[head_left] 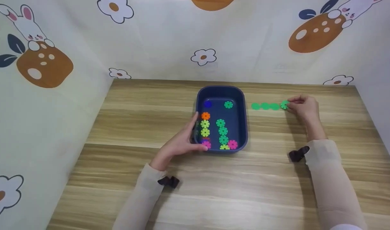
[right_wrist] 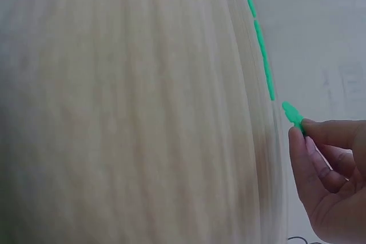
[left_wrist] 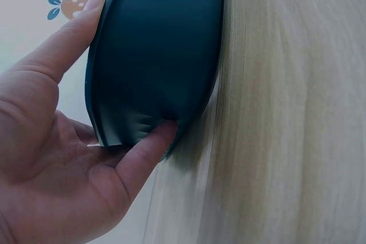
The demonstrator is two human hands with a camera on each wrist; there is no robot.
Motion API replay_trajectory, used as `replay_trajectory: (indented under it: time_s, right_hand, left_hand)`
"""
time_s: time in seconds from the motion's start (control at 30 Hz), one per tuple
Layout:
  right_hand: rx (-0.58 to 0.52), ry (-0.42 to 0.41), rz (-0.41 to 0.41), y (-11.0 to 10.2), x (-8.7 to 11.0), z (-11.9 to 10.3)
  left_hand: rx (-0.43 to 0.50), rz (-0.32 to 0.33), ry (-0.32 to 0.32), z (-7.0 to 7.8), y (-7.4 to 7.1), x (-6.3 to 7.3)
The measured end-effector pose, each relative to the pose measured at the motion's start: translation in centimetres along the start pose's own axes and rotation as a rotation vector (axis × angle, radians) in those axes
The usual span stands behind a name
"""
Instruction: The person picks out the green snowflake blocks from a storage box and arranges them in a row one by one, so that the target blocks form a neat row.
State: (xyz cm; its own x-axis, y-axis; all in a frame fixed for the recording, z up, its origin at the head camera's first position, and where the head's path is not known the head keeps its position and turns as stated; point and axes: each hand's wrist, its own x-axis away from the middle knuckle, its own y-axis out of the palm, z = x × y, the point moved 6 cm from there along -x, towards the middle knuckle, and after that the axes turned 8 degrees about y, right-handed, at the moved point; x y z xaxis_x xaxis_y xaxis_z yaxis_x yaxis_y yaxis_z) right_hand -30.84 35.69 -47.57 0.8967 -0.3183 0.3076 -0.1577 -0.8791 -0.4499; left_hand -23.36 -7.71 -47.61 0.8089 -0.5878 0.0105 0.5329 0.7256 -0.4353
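My right hand pinches a green notched plastic disc between thumb and fingertips. In the right wrist view this disc is tilted and slightly above the tabletop. Just left of it, several green discs lie flat in a row. My left hand grips the near left corner of a dark blue plastic box, thumb at the front and fingers along the left side. Inside the box are several more discs, among them an orange disc, a yellow disc and a pink disc.
The wooden table extends around the box and the row. Behind it hangs a pale cloth printed with flowers and rabbits, which also covers the sides. A black wrist-worn camera sits by the right cuff.
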Motion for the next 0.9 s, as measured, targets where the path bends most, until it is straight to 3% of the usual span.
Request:
replay_trajectory:
  time_s: [0.33, 0.9]
  right_hand:
    - [-0.024, 0.06, -0.008, 0.0, 0.1, 0.5]
    - [0.083, -0.013, 0.057, -0.1, 0.7, -1.1]
  left_hand:
    - [0.043, 0.003, 0.01, 0.1, 0.1, 0.0]
    - [-0.002, 0.0, -0.003, 0.0, 0.1, 0.0]
